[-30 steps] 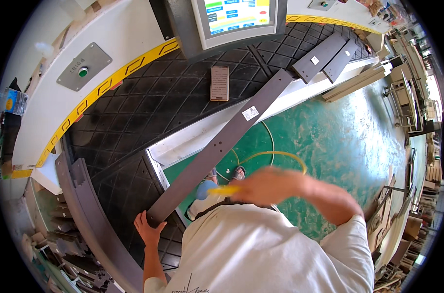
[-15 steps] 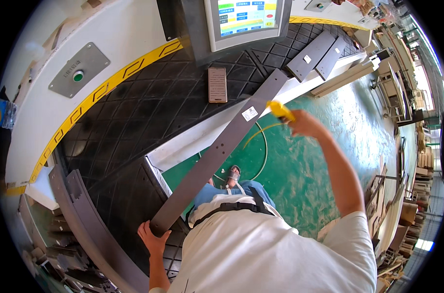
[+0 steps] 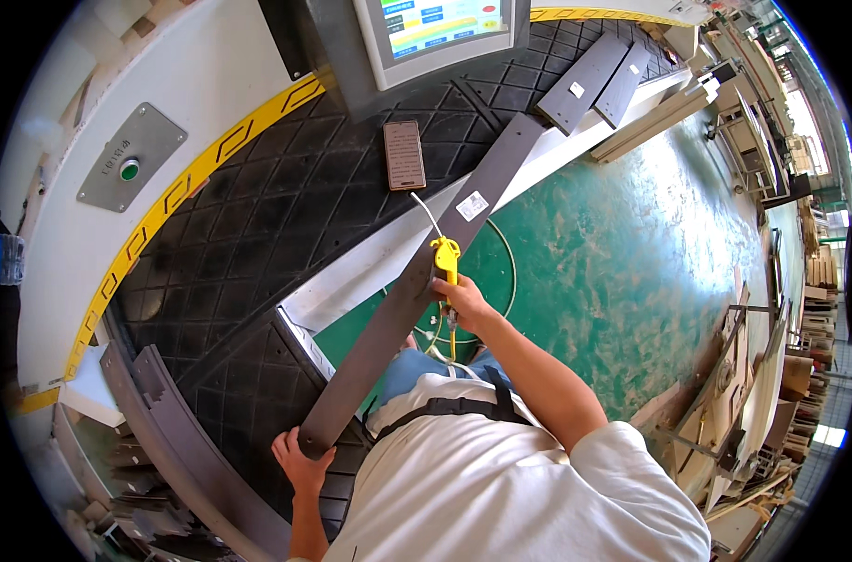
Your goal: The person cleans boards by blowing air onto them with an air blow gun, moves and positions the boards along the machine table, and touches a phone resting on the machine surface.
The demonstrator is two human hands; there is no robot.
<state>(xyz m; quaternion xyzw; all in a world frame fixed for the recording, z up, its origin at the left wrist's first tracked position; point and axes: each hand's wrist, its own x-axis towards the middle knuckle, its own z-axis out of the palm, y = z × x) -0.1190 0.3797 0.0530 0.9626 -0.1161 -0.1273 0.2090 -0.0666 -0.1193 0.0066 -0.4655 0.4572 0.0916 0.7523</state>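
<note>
A long grey-brown board lies slantwise from near my body to the far right, with a white label toward its far end. My left hand grips the board's near end, thumb on one side and fingers on the other. Over the middle of the board, my right hand is closed around a yellow air blow gun. The gun's thin pale nozzle points away from me, and a yellow hose hangs below its handle.
A phone lies on the black padded worktop under a touchscreen. Two shorter boards rest at the far right. Curved grey-brown pieces lie at the left, near a panel with a green button. Stacked boards line the right side.
My right hand has swung the air blow gun left and nearer, from beside the board's label to over its middle. The left hand stays on the near end.
</note>
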